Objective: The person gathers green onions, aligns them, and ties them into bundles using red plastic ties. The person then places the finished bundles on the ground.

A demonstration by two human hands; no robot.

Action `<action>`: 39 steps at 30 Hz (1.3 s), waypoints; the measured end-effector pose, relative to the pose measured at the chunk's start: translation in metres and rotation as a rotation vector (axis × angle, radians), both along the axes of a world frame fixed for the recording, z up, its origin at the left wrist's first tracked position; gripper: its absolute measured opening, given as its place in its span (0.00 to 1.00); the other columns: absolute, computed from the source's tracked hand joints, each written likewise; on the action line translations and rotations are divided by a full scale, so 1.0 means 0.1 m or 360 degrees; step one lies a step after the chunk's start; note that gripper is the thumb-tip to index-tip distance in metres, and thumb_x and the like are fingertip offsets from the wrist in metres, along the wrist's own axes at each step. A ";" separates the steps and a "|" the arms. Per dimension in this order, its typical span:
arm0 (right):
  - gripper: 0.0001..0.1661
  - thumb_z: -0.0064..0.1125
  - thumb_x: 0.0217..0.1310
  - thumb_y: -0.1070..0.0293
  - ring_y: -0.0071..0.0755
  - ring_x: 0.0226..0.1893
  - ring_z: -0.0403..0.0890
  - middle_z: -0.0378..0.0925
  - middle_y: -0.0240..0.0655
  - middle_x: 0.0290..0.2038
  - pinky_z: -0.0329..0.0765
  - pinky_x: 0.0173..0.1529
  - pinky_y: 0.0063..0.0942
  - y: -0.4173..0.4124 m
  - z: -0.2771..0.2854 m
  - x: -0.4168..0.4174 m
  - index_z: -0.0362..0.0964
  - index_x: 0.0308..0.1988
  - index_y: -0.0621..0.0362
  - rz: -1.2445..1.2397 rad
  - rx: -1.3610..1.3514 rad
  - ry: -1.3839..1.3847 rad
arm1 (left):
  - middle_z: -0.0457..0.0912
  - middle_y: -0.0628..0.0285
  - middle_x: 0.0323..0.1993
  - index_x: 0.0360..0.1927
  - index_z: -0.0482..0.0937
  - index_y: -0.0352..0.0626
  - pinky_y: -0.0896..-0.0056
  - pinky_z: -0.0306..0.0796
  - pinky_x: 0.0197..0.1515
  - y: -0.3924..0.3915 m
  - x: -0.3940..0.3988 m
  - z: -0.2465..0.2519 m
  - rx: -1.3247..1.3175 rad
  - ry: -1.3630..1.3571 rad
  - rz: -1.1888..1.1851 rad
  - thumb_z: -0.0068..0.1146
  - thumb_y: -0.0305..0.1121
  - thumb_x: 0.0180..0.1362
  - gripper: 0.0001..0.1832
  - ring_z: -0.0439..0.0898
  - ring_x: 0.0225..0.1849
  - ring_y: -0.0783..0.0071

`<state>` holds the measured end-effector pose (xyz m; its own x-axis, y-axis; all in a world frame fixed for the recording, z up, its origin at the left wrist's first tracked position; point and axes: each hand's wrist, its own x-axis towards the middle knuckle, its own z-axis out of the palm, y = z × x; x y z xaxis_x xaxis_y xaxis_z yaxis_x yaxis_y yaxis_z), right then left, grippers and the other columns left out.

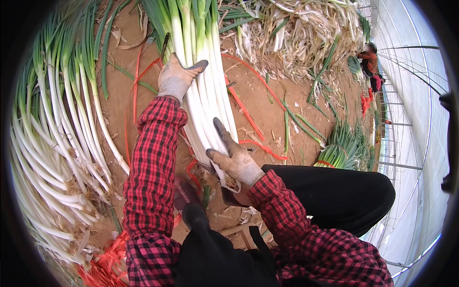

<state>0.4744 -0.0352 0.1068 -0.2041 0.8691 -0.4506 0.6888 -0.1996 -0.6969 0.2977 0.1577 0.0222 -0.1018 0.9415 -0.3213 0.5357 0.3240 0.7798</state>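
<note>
Before me lies a thick bunch of long green onions (pixel 206 93), with white shanks towards me and green leaves away. My left hand (pixel 179 77), in a tan and grey work glove, grips the bunch's left side, thumb across the top. Lower down, near the root ends, my gloved right hand (pixel 236 158) holds the shanks, thumb and finger spread over them. Dark pegs, such as the upper left peg (pixel 164 45) and the right peg (pixel 231 84), stand beside the bunch. Red plastic tape (pixel 244 107) runs on the ground on both sides of it.
Many loose green onions (pixel 71 125) lie at left, roots towards me. A tangle of red tape (pixel 107 260) sits lower left. Peeled dry leaves (pixel 297 39) are heaped at the far side. Tied bundles (pixel 339 149) lie at right. Another person (pixel 369 61) is near the plastic greenhouse wall (pixel 412 118).
</note>
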 end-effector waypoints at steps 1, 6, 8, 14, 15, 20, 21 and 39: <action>0.51 0.54 0.61 0.52 0.60 0.68 0.62 0.55 0.57 0.70 0.59 0.71 0.39 -0.04 -0.03 -0.03 0.37 0.75 0.45 0.0013 0.0007 -0.0033 | 0.76 0.41 0.58 0.69 0.59 0.33 0.58 0.69 0.64 -0.02 0.00 -0.04 -0.0013 0.0017 0.0002 0.67 0.69 0.42 0.61 0.75 0.61 0.49; 0.51 0.51 0.59 0.51 0.62 0.69 0.60 0.56 0.60 0.69 0.59 0.71 0.41 0.07 0.01 -0.14 0.37 0.75 0.44 0.0028 -0.0173 -0.0225 | 0.77 0.41 0.56 0.66 0.63 0.32 0.56 0.70 0.62 -0.04 -0.08 -0.11 0.0006 0.0109 0.0031 0.61 0.77 0.41 0.62 0.77 0.59 0.47; 0.49 0.50 0.60 0.52 0.64 0.68 0.61 0.58 0.64 0.66 0.60 0.70 0.44 0.06 -0.02 -0.19 0.37 0.75 0.47 0.0045 -0.0163 -0.0256 | 0.78 0.42 0.56 0.64 0.67 0.33 0.55 0.70 0.62 -0.07 -0.13 -0.13 0.0030 0.0028 0.0045 0.60 0.78 0.41 0.60 0.77 0.59 0.49; 0.49 0.48 0.64 0.54 0.68 0.66 0.63 0.61 0.68 0.63 0.61 0.70 0.45 0.03 -0.18 -0.11 0.32 0.75 0.51 0.0198 0.0071 -0.0393 | 0.81 0.45 0.52 0.62 0.70 0.37 0.56 0.72 0.59 -0.09 -0.06 -0.07 0.0010 -0.0063 0.0046 0.63 0.72 0.44 0.53 0.79 0.56 0.51; 0.49 0.48 0.64 0.54 0.68 0.66 0.62 0.60 0.69 0.64 0.60 0.70 0.45 0.03 -0.23 -0.08 0.31 0.75 0.51 0.0238 0.0025 -0.0418 | 0.81 0.45 0.51 0.62 0.70 0.38 0.55 0.73 0.59 -0.11 -0.07 -0.08 -0.0005 -0.0100 0.0052 0.65 0.70 0.44 0.51 0.80 0.55 0.51; 0.52 0.47 0.66 0.51 0.69 0.63 0.66 0.59 0.71 0.63 0.67 0.66 0.45 0.10 -0.33 -0.01 0.24 0.74 0.54 0.0485 -0.0119 -0.0657 | 0.83 0.48 0.49 0.59 0.74 0.41 0.55 0.74 0.57 -0.07 -0.04 -0.62 0.0010 -0.0127 0.0070 0.68 0.59 0.49 0.40 0.80 0.54 0.53; 0.53 0.47 0.67 0.50 0.68 0.64 0.65 0.57 0.71 0.65 0.67 0.66 0.44 0.12 -0.24 -0.12 0.23 0.74 0.56 0.0529 -0.0244 -0.0727 | 0.83 0.48 0.49 0.59 0.74 0.41 0.55 0.74 0.57 -0.10 -0.09 -0.60 0.0004 -0.0128 0.0065 0.67 0.59 0.49 0.40 0.80 0.54 0.53; 0.50 0.58 0.58 0.47 0.68 0.69 0.51 0.53 0.55 0.69 0.47 0.71 0.60 0.57 -0.83 -0.03 0.48 0.72 0.57 0.0579 0.1006 -0.0500 | 0.81 0.43 0.48 0.62 0.68 0.33 0.57 0.74 0.56 -0.31 -0.08 -0.29 0.0264 0.0044 0.0430 0.70 0.46 0.50 0.40 0.81 0.50 0.53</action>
<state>0.4715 0.0216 0.0238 -0.4695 0.8827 0.0222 0.8179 0.4442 -0.3656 0.2902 0.1269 -0.0065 -0.3617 0.9186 -0.1591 0.4695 0.3269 0.8202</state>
